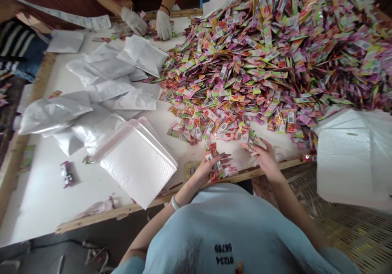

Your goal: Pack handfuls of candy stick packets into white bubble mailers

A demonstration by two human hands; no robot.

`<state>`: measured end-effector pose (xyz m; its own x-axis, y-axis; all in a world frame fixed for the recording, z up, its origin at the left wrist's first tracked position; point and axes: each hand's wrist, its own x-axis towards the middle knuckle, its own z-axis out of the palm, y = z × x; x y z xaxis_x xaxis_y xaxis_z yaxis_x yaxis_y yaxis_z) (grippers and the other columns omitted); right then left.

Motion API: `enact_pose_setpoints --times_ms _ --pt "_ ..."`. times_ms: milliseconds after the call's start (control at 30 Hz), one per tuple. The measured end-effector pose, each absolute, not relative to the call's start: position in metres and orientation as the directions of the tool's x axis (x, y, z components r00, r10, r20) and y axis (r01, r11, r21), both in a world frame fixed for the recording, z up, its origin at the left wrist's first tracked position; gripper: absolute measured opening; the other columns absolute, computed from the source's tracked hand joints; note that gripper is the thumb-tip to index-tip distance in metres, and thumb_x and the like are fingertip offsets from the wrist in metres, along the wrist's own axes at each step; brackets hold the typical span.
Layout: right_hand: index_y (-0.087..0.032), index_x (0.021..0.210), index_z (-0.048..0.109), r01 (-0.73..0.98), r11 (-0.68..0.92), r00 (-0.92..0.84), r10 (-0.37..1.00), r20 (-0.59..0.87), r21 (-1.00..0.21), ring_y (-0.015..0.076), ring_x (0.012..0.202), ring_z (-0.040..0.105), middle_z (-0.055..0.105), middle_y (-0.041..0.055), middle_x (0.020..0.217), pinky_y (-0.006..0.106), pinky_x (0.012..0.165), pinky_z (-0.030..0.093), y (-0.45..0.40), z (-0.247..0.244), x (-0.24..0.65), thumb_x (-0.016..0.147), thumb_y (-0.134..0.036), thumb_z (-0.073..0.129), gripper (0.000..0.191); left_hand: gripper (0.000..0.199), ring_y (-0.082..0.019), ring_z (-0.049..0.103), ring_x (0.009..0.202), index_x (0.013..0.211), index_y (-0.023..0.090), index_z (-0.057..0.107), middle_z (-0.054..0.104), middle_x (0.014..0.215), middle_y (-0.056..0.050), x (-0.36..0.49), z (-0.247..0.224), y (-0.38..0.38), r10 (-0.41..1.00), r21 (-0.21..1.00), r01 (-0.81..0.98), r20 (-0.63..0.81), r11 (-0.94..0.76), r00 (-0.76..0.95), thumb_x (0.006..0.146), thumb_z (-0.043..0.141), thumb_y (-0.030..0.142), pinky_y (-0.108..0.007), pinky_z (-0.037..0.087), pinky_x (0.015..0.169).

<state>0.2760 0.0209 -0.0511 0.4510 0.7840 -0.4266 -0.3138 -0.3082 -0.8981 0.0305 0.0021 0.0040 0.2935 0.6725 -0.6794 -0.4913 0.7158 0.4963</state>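
My left hand (pixel 207 168), with a pale bangle on its wrist, is closed round some small red and pink candy packets (pixel 213 148) at the table's near edge. To the right, my right hand (pixel 266 156) pinches a few similar packets (pixel 245 138) with green and pink wrappers. Just beyond both hands lie loose packets (pixel 225 123) at the front of a large heap (pixel 245 61). White bubble mailers (pixel 137 159) lie flat to the left of my left hand. The exact number of packets in each hand cannot be made out.
Filled white mailers (pixel 107 70) are piled on the left. More flat mailers (pixel 343 155) lie at right above a plastic crate (pixel 346 225). Across the table, a co-worker's gloved hands (pixel 163 25) handle packets. Another person holds a label strip (pixel 92 22). A wooden rim (pixel 122 210) borders the table.
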Motion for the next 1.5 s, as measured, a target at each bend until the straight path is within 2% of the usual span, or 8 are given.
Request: enact_pose_setpoints --times_ms 233,367,533,833,967,1267,1433,1500 --pt "-0.025 0.095 0.057 -0.472 -0.417 0.311 0.745 -0.59 -0.776 0.023 0.072 0.075 0.076 0.0006 0.081 0.039 0.065 0.064 -0.015 -0.052 0.26 0.058 -0.035 0.09 0.051 0.054 -0.035 0.074 0.103 0.1 0.014 0.074 0.08 0.1 -0.016 0.044 -0.001 0.01 0.726 0.616 -0.389 -0.623 0.685 0.291 0.058 0.095 0.041 -0.042 0.061 0.084" --pt "-0.025 0.104 0.053 0.056 -0.412 0.46 0.819 -0.343 -0.91 0.0249 0.069 0.072 0.075 0.0039 0.085 0.04 0.063 0.06 0.004 -0.054 0.252 0.066 -0.053 0.083 0.055 0.05 -0.032 0.075 0.099 0.102 0.015 0.075 0.08 0.095 -0.013 0.048 -0.004 0.012 0.763 0.671 -0.364 -0.587 0.646 0.271 0.062 0.093 0.04 -0.042 0.059 0.088" --pt "-0.022 0.101 0.061 0.578 -0.251 0.341 0.939 -0.05 -0.776 0.0318 0.086 0.073 0.078 0.0127 0.092 0.045 0.078 0.057 0.02 -0.058 0.254 0.078 -0.048 0.066 0.035 0.055 -0.031 0.076 0.095 0.101 0.014 0.074 0.08 0.093 -0.011 0.046 -0.012 0.007 0.758 0.665 -0.371 -0.613 0.648 0.225 0.058 0.095 0.04 -0.041 0.06 0.086" --pt "-0.021 0.095 0.066 0.621 -0.129 0.368 0.919 0.142 -0.773 0.0262 0.08 0.069 0.074 0.0114 0.09 0.038 0.075 0.055 0.0 -0.047 0.26 0.09 -0.043 0.058 0.025 0.051 -0.032 0.075 0.101 0.101 0.017 0.077 0.079 0.112 -0.013 0.056 -0.006 0.017 0.809 0.682 -0.448 -0.549 0.578 0.208 0.061 0.093 0.044 -0.042 0.059 0.09" --pt "-0.021 0.087 0.064 0.653 -0.03 0.272 0.942 0.198 -0.756 0.0298 0.104 0.063 0.067 0.0164 0.112 0.042 0.084 0.054 0.015 -0.058 0.249 0.087 -0.036 0.062 0.015 0.053 -0.03 0.077 0.094 0.103 0.017 0.074 0.08 0.103 -0.012 0.051 -0.003 0.015 0.785 0.67 -0.441 -0.602 0.597 0.147 0.061 0.092 0.045 -0.038 0.06 0.082" --pt "-0.023 0.079 0.057 0.672 -0.007 0.285 0.925 0.25 -0.741 0.026 0.089 0.058 0.063 0.0072 0.087 0.041 0.08 0.052 0.01 -0.042 0.241 0.086 -0.024 0.059 0.008 0.043 -0.026 0.075 0.093 0.096 0.017 0.078 0.081 0.094 -0.009 0.038 0.006 0.015 0.892 0.835 -0.333 -0.449 0.438 0.046 0.062 0.092 0.04 -0.032 0.058 0.081" --pt "-0.024 0.092 0.064 0.528 0.353 -0.211 0.935 0.284 -0.772 0.0244 0.099 0.061 0.068 0.0071 0.101 0.039 0.087 0.051 0.002 -0.002 0.218 0.09 -0.024 0.062 0.003 0.029 -0.025 0.073 0.088 0.086 0.016 0.077 0.081 0.09 -0.007 0.05 0.006 0.026 0.936 0.89 -0.298 -0.351 0.344 0.033 0.066 0.085 0.034 -0.034 0.057 0.085" --pt "-0.023 0.102 0.064 0.538 0.295 -0.161 0.955 0.248 -0.789 0.0244 0.097 0.062 0.069 0.0075 0.101 0.039 0.088 0.051 0.015 -0.004 0.229 0.092 -0.033 0.062 0.014 0.027 -0.024 0.074 0.092 0.088 0.016 0.075 0.08 0.094 -0.008 0.049 0.002 0.026 0.932 0.886 -0.326 -0.36 0.328 -0.041 0.067 0.083 0.031 -0.032 0.057 0.086"
